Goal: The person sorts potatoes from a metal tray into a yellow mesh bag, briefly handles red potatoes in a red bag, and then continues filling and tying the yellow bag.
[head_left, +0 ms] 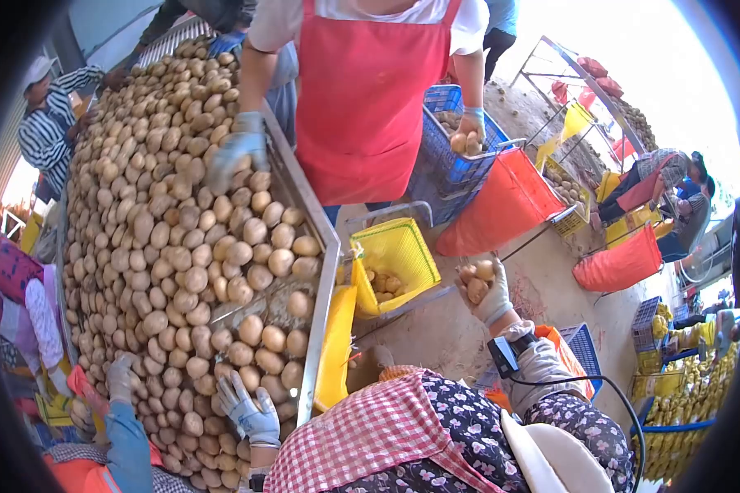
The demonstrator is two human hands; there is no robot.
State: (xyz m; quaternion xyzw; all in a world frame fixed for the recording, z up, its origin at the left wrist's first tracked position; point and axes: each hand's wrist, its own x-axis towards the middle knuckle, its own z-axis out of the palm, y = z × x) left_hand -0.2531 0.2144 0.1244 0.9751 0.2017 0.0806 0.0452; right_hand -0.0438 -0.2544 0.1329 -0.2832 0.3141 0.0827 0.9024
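My left hand (252,412), in a pale grey-blue glove, rests on the near part of a large heap of potatoes (160,238). Its fingers are spread over the potatoes and grip none that I can see. Out to the right, over the floor, my gloved right hand (493,302) is turned up and closed around several potatoes (476,280). Between my hands, beyond the table's metal rim (319,304), a yellow mesh bag (396,261) hangs open with some potatoes at its bottom.
Across from me a person in a red apron (366,107) touches the heap and holds potatoes over a blue crate (444,156). An orange-red bag (501,205) stands beside that crate. Other people work along the table's left side. Filled yellow bags (682,398) stand at the right.
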